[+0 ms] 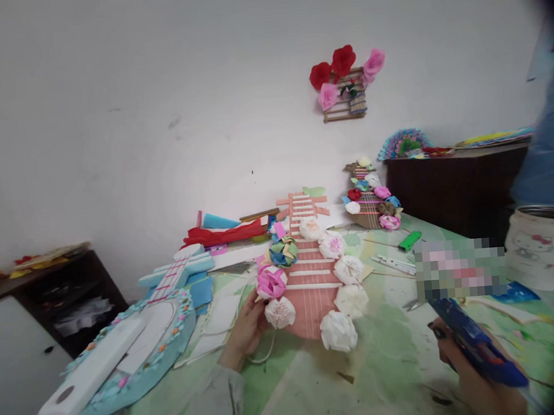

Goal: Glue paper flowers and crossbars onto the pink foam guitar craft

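Observation:
A pink cardboard lute shape (308,322) lies on the green-patterned table, with white strips, strings and paper flowers along both edges. At its lower left edge, my left hand (250,326) is closed around the rim beside a magenta flower (271,281) and a white flower (280,313); the fingertips are partly hidden behind them. My right hand (473,371) grips a blue glue gun (479,345) at the right, apart from the lute, its nozzle pointing up and left. A white flower (339,331) sits at the lute's lower right edge.
A light blue instrument model (143,394) lies left. Scissors (411,305), a green cutter (409,241) and a white canister (541,252) are right. Another flowered lute (370,217) leans on the wall behind. A person in blue (548,144) stands at the right edge.

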Available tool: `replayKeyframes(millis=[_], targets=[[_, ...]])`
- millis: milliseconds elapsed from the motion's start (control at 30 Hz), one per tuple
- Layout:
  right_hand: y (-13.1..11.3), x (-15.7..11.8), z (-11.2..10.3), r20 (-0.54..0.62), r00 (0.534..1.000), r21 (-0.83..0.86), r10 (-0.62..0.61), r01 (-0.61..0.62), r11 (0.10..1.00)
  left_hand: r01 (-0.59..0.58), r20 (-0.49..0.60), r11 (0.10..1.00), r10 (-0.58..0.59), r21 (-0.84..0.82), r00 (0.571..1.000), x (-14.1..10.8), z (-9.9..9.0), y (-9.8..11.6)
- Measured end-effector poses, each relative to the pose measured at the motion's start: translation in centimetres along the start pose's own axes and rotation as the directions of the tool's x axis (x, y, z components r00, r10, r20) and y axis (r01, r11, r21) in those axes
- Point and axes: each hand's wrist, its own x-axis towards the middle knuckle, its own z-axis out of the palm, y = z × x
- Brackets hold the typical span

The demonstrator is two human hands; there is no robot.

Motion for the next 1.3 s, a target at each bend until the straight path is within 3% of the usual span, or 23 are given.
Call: replayKeyframes(millis=[200, 333, 500, 700, 733, 833, 900, 1033, 1167, 1233, 1300], targets=[[-2.3, -0.4, -0.4, 0.004, 0.986, 0.045, 0.167, -0.167, 0.985, -0.078, -0.088, 0.997, 0.079, 0.018, 0.993, -1.3, 0.0, 2.4], [-3.4, 0.3, -0.3, 0.04, 0.974, 0.042, 0.224, -0.225, 0.973, -0.155, -0.092, 0.988, 0.156, 0.009, 0.984, -2.2, 1.6, 1.7], [-6.0, 2.3, -0.7, 0.112, 0.994, 0.098, 0.015, -0.026, 0.995, -0.113, -0.032, 0.993, 0.113, 0.024, 0.993, -2.8, 3.1, -0.5], [-14.4, 6.1, -0.4, 0.122, 0.984, 0.318, -0.13, 0.086, 0.944, -0.08, 0.057, 0.996, 0.077, 0.039, 0.995, -2.7, 2.3, -1.1], [-15.8, 6.7, -0.1, 0.088, 0.976, 0.382, -0.199, 0.151, 0.912, -0.076, 0.068, 0.996, 0.072, 0.051, 0.995, -2.7, 2.2, -1.0], [-18.6, 8.2, 1.2, 0.191, 0.886, 0.488, -0.423, 0.289, 0.824, -0.062, 0.108, 0.993, 0.051, 0.103, 0.993, -2.7, 1.8, -0.5], [-19.0, 8.7, 2.1, 0.298, 0.86, 0.508, -0.415, 0.225, 0.831, -0.056, 0.149, 0.986, 0.032, 0.16, 0.988, -2.8, 1.8, -0.1], [-18.3, 8.8, 3.1, 0.434, 0.856, 0.506, -0.281, 0.026, 0.862, -0.15, 0.225, 0.94, 0.081, 0.307, 0.971, -2.9, 1.7, 0.7], [-18.6, 8.3, 2.3, 0.477, 0.83, 0.523, -0.289, -0.004, 0.853, -0.218, 0.309, 0.898, 0.097, 0.383, 0.946, -2.6, 1.2, 2.5], [-19.1, 7.8, 1.8, 0.491, 0.819, 0.518, -0.297, 0.0, 0.856, -0.198, 0.403, 0.89, 0.017, 0.411, 0.915, -2.3, 0.9, 4.4], [-19.6, 7.5, 1.7, 0.524, 0.793, 0.517, -0.311, -0.006, 0.856, -0.171, 0.525, 0.892, -0.084, 0.418, 0.847, -1.9, 1.2, 6.9]])
